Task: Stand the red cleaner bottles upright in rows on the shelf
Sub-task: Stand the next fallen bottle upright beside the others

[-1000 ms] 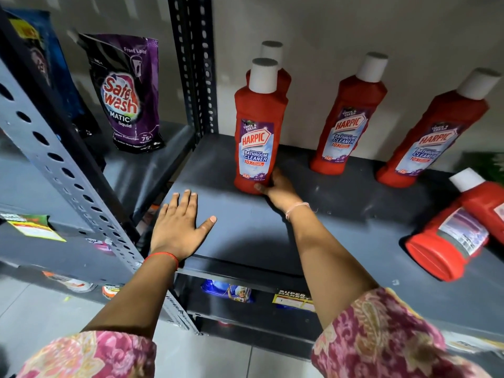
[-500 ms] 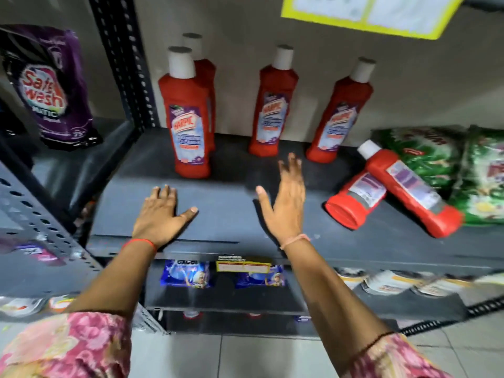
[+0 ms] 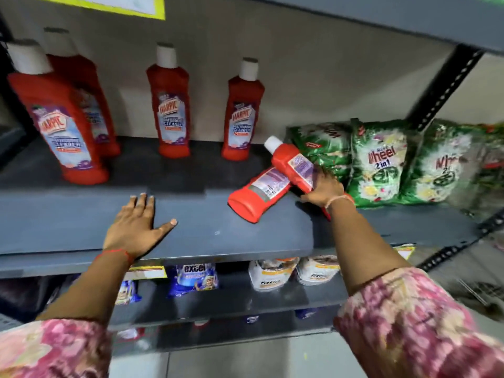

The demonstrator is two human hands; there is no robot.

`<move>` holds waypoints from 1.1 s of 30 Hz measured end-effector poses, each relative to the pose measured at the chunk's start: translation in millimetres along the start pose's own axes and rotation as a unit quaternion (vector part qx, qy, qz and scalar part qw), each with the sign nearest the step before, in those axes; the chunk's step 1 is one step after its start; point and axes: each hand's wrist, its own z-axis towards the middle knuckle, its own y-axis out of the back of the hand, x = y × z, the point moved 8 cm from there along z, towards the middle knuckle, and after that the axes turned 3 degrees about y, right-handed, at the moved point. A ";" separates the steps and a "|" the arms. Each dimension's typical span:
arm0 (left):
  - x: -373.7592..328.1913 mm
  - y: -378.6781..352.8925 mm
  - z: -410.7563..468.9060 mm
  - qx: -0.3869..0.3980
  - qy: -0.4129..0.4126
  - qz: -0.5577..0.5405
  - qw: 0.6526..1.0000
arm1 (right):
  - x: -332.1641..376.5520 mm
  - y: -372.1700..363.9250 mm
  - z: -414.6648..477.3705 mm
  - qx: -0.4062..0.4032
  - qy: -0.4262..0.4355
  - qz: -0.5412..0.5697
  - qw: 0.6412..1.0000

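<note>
Several red cleaner bottles with white caps stand upright on the grey shelf [image 3: 81,230]: one at front left [image 3: 58,126], one behind it [image 3: 87,105], one mid-back [image 3: 170,110] and another to its right [image 3: 242,113]. Two more lie tipped over at the right. The lower one [image 3: 259,192] points its base toward me. The upper one [image 3: 294,162] rests across it, cap pointing back-left, and my right hand [image 3: 324,186] is closed around its lower body. My left hand [image 3: 139,225] lies flat on the shelf front, fingers spread, holding nothing.
Green detergent packs [image 3: 381,162] stand right behind the tipped bottles on the right. A perforated black upright [image 3: 447,85] rises at the right. The shelf below holds blue pouches [image 3: 193,276] and white packs [image 3: 272,274]. A yellow-edged label [image 3: 131,6] hangs above.
My right hand left the front-left upright bottle, swept right across the shelf and closed on the upper tipped bottle. The view panned right. My left hand stayed flat on the shelf.
</note>
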 end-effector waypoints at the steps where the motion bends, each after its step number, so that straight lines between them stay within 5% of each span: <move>1: -0.1 -0.2 -0.1 0.001 0.002 0.000 1.000 | -3.2 0.5 3.0 0.000 -0.006 -0.001 1.000; 6: 1.3 0.8 -1.6 0.007 0.008 -0.005 1.000 | -6.1 2.8 -0.1 -0.019 -0.033 0.014 0.999; 12: 2.3 2.1 -3.0 0.007 0.005 -0.012 1.000 | 10.0 14.0 -29.1 -0.157 -0.060 0.033 0.985; 20: 19.7 9.7 -2.1 0.017 -0.014 -0.045 0.999 | 109.1 59.6 -61.9 -0.372 -0.091 0.276 0.882; 28: 138.3 38.2 -9.5 0.004 0.060 -0.033 0.998 | 257.6 -0.4 -56.7 -0.344 -0.084 0.462 0.813; 33: 148.6 36.9 -4.5 0.001 0.047 -0.031 0.998 | 305.8 -35.6 -37.5 -0.331 -0.084 0.455 0.822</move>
